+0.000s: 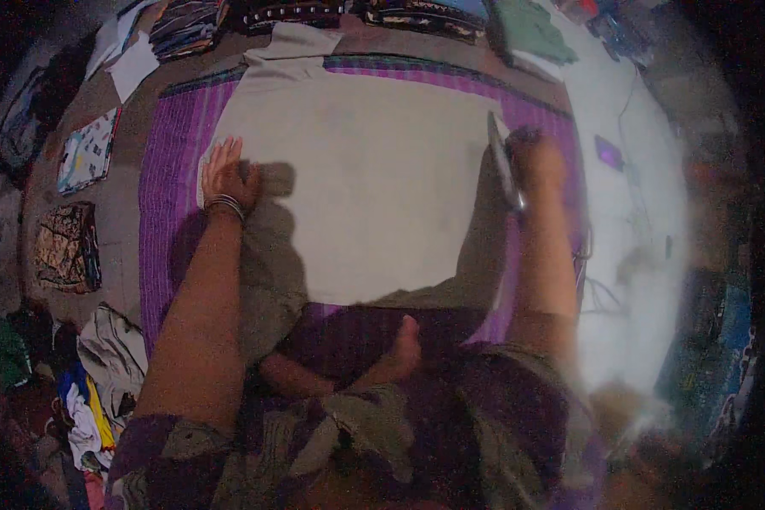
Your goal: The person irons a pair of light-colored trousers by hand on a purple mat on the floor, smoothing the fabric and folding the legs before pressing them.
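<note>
A cream cloth garment (376,178) lies spread before me on a purple striped cloth (166,166). One part of it, perhaps a sleeve, reaches out at the far left. My left hand (231,175), with bangles at the wrist, rests on the garment's left edge, fingers extended and holding nothing. At the right edge, my right hand (539,159) grips what looks like a clothes iron (505,159). Its shiny metal plate is seen nearly edge-on and faces left. Blur and my hand hide its handle; whether the plate touches the fabric I cannot tell.
Folded clothes (70,247) and a folded patterned cloth (89,152) lie to the left. Stacked garments (188,29) line the far side. Loose clothes (111,341) are heaped at lower left. A cord (602,296) runs over the pale surface (637,217) on the right, partly hazy.
</note>
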Tool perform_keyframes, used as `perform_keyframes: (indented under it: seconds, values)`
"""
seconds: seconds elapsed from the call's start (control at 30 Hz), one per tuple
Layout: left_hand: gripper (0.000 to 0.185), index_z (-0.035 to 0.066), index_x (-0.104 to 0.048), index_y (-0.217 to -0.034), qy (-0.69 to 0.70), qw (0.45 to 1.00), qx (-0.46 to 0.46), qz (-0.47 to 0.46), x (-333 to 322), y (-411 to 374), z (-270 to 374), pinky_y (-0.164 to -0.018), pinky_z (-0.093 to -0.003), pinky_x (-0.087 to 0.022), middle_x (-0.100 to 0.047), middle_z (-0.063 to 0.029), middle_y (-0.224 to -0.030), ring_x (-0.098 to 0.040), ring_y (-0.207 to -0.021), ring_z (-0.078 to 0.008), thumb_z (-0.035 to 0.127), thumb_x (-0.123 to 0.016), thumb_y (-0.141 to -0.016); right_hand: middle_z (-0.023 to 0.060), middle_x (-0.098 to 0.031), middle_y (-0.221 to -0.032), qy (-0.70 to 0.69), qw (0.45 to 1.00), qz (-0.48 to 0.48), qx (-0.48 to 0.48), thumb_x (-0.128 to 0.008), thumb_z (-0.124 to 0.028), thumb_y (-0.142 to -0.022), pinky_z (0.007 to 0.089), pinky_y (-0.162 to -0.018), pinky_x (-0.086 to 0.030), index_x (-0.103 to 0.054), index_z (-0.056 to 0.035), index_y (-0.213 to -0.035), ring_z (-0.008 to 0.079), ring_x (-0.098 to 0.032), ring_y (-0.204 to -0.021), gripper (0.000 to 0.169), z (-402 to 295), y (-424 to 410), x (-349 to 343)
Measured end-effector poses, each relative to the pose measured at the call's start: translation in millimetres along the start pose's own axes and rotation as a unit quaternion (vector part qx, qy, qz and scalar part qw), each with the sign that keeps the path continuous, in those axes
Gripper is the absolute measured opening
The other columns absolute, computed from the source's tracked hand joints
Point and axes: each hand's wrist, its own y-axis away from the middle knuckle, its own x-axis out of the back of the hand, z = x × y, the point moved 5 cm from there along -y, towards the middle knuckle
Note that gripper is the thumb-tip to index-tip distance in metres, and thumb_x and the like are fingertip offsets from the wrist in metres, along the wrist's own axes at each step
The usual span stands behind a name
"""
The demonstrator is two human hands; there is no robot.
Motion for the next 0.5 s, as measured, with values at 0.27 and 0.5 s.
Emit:
perform_keyframes:
  seconds: [0.27, 0.5]
  values:
    - [0.058, 0.023, -0.026, -0.141, -0.021, 0.999, 0.02, -0.038, -2.9, 6.9, -5.2, -0.112, -0.0419, -0.012, -0.024, -0.0013, -0.147, -0.017, -0.137, -0.0212, 0.04, -0.044, -0.089, 0.017, -0.065, -0.089, -0.012, 0.983, -0.094, 0.158, -0.066, -0.047, -0.073, 0.0466, -0.072, -0.05, -0.06, -0.0106, -0.105, 0.0352, -0.063, -0.084, 0.048, -97.8, 67.7, 30.1]
    - [0.059, 0.019, -0.029, -0.14, -0.028, 0.998, -0.001, -0.064, 3.3, -5.1, -0.2, -0.111, -0.0441, -0.016, -0.028, -0.0035, -0.146, -0.022, -0.136, -0.0244, 0.039, -0.05, -0.088, 0.0132, -0.065, -0.096, 0.006, 0.985, -0.04, 0.17, -0.067, -0.047, -0.072, 0.0468, -0.073, -0.05, -0.06, -0.0146, -0.101, 0.0333, -0.062, -0.089, 0.044, -111.2, 8.8, 2.5]
